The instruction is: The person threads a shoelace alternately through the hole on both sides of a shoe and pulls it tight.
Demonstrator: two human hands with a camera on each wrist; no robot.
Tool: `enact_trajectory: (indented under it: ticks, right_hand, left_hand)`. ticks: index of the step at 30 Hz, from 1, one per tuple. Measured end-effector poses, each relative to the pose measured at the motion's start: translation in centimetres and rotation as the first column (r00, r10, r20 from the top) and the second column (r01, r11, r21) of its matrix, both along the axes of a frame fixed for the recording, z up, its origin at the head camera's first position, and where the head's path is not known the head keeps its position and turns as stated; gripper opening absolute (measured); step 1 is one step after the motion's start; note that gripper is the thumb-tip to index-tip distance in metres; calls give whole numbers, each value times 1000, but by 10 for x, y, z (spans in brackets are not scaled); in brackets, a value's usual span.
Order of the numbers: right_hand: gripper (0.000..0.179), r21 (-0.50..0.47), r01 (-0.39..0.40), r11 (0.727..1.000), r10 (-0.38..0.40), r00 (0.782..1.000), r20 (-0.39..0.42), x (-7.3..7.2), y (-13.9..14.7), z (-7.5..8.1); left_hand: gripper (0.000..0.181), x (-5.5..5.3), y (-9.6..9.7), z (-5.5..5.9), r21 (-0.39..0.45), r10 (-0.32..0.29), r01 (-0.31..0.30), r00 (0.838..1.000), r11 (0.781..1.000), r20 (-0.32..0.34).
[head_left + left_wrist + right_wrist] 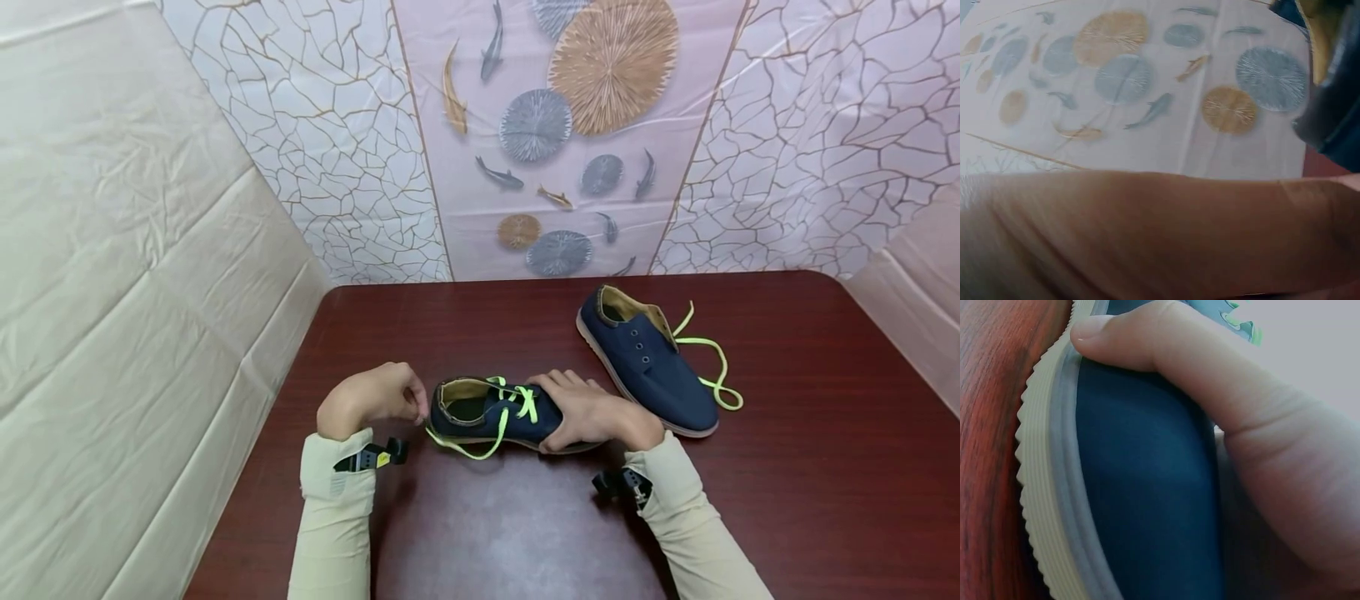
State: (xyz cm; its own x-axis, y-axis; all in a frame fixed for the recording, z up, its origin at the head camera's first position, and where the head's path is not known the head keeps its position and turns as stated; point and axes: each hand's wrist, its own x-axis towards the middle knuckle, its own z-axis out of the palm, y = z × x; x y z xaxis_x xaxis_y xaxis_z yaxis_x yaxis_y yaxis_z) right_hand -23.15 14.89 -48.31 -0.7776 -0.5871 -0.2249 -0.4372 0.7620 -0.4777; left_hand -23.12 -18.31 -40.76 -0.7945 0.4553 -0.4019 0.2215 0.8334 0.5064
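A navy shoe [480, 427] lies lengthwise on the table, toe to the right, with a neon-yellow shoelace [528, 406] crossing its front. My right hand [588, 412] grips it over the toe; in the right wrist view the thumb [1129, 339] presses the upper just above the ribbed sole [1054, 469]. At the heel, my left hand [382, 396] has thumb and fingertips together, pinching the end of the lace, which curves slackly along the near side. The left wrist view shows mostly the wrist and part of the shoe [1332, 128]; those fingertips are hidden there.
A second navy shoe [652, 367] stands at the back right, behind the right hand, its side eyelets bare. Another yellow lace [716, 354] curls on the table to its right. A patterned cloth [555, 192] hangs beyond the table's back edge.
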Motion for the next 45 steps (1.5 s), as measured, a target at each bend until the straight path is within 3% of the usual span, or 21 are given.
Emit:
enact_trajectory:
  ticks: [3,9,13,17,20,25,29,39,45]
  right_hand:
    - [102,-9,1,1000,-1,1000,7,1,0,1]
    - [103,-17,4,1000,-4,1000,10,0,1,0]
    - [104,-21,5,1000,-5,1000,9,0,1,-2]
    - [105,-24,8,1000,-8,1000,26,1,2,-2]
    - [105,-24,10,1000,-9,999,41,2,3,-2]
    - [105,-21,18,1000,-17,999,47,1,4,-1]
    - [105,-15,12,1000,-11,999,42,0,3,1]
    - [108,-15,7,1000,-6,999,44,-1,3,4]
    - [105,-15,-7,1000,7,1000,25,-2,4,0]
  left_hand:
    - [7,-3,1,-4,-6,23,-23,1000,1000,0]
    - [51,-6,1,-5,7,2,-2,1000,1000,6]
    - [63,-5,4,-5,-4,-6,6,1000,1000,0]
    - [59,-3,9,-5,-30,-10,9,999,999,-45]
    - [52,-1,16,-6,-98,26,-31,998,995,-55]
    - [54,3,32,-4,-250,113,-127,991,960,-67]
    - [51,6,43,-3,-320,127,-160,985,934,-120]
    - [47,5,47,-2,-343,36,-73,993,937,-112]
    - [51,6,49,-7,-361,33,-77,991,929,-126]
